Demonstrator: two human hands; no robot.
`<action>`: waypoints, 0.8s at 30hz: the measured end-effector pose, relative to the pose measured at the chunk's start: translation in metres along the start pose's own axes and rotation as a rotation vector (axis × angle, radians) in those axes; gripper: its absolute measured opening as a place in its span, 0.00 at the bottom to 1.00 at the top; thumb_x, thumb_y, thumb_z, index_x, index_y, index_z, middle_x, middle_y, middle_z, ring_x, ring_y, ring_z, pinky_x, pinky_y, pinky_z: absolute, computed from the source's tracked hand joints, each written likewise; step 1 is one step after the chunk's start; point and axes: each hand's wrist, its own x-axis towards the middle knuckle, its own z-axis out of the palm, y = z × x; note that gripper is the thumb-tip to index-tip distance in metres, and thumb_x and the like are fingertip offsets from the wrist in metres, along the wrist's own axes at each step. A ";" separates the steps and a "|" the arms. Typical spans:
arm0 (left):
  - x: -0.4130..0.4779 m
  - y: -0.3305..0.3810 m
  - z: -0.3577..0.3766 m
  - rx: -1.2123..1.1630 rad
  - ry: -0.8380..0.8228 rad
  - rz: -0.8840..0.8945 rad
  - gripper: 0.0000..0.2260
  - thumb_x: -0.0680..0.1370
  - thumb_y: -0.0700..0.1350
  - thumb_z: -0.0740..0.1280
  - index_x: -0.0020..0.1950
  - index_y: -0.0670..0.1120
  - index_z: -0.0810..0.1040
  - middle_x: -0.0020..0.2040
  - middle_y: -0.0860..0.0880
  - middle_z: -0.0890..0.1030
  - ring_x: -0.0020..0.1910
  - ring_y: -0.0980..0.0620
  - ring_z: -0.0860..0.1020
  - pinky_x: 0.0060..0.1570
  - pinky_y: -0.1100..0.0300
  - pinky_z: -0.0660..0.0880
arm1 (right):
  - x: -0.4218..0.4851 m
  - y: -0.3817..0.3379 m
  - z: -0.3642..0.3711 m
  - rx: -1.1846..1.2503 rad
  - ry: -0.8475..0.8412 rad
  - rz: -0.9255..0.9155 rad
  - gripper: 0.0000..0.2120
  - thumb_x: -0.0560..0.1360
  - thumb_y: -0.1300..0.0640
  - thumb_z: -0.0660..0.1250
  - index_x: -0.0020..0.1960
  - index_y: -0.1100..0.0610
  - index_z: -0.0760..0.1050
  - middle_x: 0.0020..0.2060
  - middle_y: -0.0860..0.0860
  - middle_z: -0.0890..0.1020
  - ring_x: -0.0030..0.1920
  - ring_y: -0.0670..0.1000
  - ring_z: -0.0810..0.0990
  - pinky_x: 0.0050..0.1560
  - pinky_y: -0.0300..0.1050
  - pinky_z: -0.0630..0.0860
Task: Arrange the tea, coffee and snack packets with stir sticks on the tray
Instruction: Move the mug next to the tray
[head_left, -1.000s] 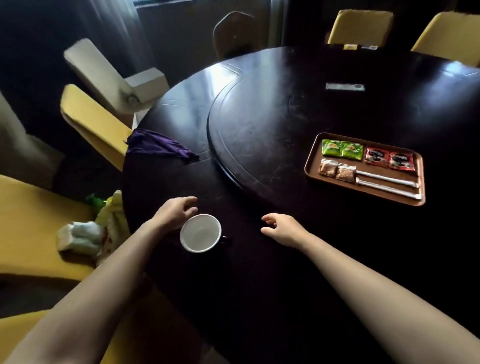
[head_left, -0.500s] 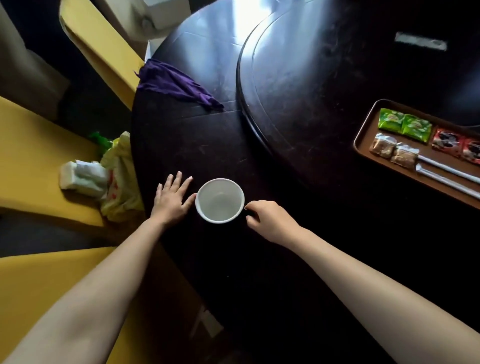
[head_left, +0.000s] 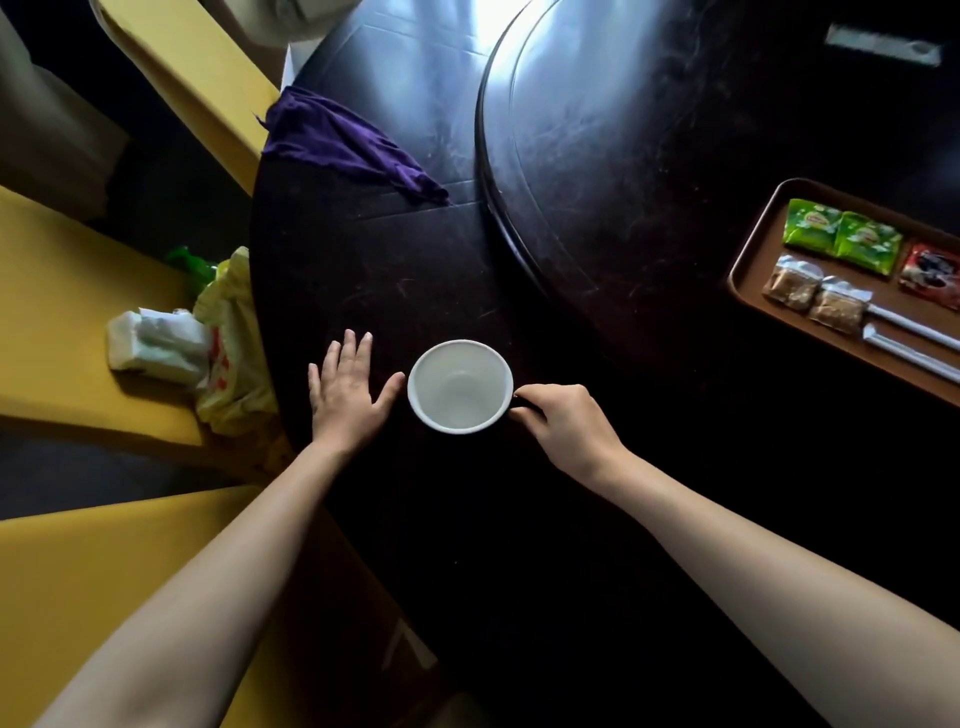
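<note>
A brown tray (head_left: 753, 260) lies at the right edge of the dark table. On it are two green tea packets (head_left: 841, 240), a red coffee packet (head_left: 932, 271), two clear snack packets (head_left: 815, 296) and two white stir sticks (head_left: 909, 343). A white-lined cup (head_left: 460, 385) stands near the table's front edge. My left hand (head_left: 349, 387) rests flat on the table just left of the cup, fingers spread. My right hand (head_left: 563, 423) is closed on the cup's dark handle at its right side.
A purple cloth (head_left: 343, 140) lies at the table's left edge. A raised round turntable (head_left: 623, 130) fills the table's centre. Yellow chairs (head_left: 62, 322) stand to the left, one bearing a white bundle (head_left: 156, 345) and a yellow bag (head_left: 234, 332).
The view has tilted down and left. My right hand moved left from the bare table to the cup's handle. My left hand came off the cup's rim and lies flat beside it.
</note>
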 end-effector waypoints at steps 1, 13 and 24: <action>0.002 0.008 0.000 -0.018 0.003 -0.016 0.31 0.77 0.58 0.56 0.76 0.49 0.49 0.78 0.46 0.48 0.77 0.49 0.44 0.73 0.47 0.38 | 0.002 0.004 -0.008 0.006 0.016 -0.011 0.11 0.73 0.58 0.67 0.53 0.60 0.79 0.48 0.58 0.84 0.50 0.59 0.82 0.51 0.53 0.77; 0.038 0.111 0.022 -0.029 -0.122 0.113 0.31 0.78 0.59 0.52 0.76 0.50 0.46 0.78 0.47 0.44 0.76 0.50 0.39 0.73 0.46 0.35 | 0.055 0.065 -0.131 -0.063 0.357 0.146 0.14 0.74 0.59 0.66 0.58 0.63 0.77 0.54 0.62 0.82 0.56 0.59 0.80 0.55 0.44 0.70; 0.036 0.117 0.039 0.146 -0.082 0.123 0.30 0.77 0.62 0.45 0.76 0.50 0.42 0.78 0.49 0.40 0.76 0.50 0.37 0.72 0.44 0.34 | 0.110 0.132 -0.174 0.031 0.405 0.349 0.15 0.75 0.56 0.65 0.58 0.62 0.77 0.45 0.61 0.85 0.45 0.57 0.83 0.46 0.40 0.70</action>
